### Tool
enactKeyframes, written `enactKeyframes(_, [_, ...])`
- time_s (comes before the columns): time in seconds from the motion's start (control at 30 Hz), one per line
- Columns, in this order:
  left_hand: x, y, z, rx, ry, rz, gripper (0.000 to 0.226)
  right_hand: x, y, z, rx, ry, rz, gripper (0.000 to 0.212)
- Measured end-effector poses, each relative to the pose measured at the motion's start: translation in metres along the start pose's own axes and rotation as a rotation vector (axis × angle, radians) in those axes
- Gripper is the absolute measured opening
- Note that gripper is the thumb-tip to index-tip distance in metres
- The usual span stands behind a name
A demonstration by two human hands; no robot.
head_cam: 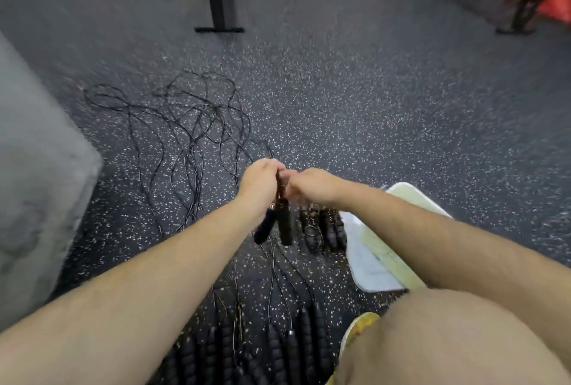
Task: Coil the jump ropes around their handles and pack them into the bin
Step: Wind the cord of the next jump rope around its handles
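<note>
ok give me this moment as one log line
left hand: grips handle pair | right hand: at handle tops, grip blurred | coiled ropes: on floor beside bin | loose ropes: tangled on floor

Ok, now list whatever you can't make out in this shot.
Head view only.
1. Bin: inside mostly hidden by the right forearm and knee.
2. Right hand: fingers motion-blurred; what it holds is unclear, beside the left hand gripping a handle pair.
3. Loose ropes: thin and overlapping, count unclear.
4. Handles on the floor: cut off by the bottom edge and left forearm.
</note>
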State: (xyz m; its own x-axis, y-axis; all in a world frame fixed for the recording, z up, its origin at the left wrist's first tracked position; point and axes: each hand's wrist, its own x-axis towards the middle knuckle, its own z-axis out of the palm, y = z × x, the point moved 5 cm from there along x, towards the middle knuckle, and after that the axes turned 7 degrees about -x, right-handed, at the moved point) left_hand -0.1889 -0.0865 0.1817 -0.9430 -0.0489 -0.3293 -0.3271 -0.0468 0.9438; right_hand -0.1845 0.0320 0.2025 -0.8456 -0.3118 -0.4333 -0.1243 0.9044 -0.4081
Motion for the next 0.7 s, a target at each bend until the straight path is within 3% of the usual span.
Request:
enactKeyframes(0.07, [-0.019,0.039,-0.02,0.068,0.0,0.089,0.02,-0.007,-0.022,-0.034,0.176,0.12,0.063,0.03])
enactKeyframes(0.17, [-0.053,0.091,-0.045,0.137,-0.079,0.215,0.024,-0.024,-0.063,-0.072,0.742,0.188,0.149,0.043])
enactKeyframes(0.27, [-0.093,0.13,-0.067,0.213,-0.226,0.269,0.028,-0.041,-0.117,-0.102,0.999,0.169,0.061,0.029])
enactKeyframes(0.33, [-0.116,0.146,-0.084,0.278,-0.284,0.266,0.027,-0.049,-0.144,-0.116,1.075,0.223,0.037,0.014])
enactKeyframes(0.57, [-0.165,0.157,-0.137,0.347,-0.303,0.249,0.022,-0.081,-0.187,-0.107,1.154,0.268,-0.104,0.012])
enactKeyframes(0.7, [-0.168,0.156,-0.142,0.293,-0.26,0.288,0.02,-0.094,-0.188,-0.091,0.886,0.248,-0.148,0.017])
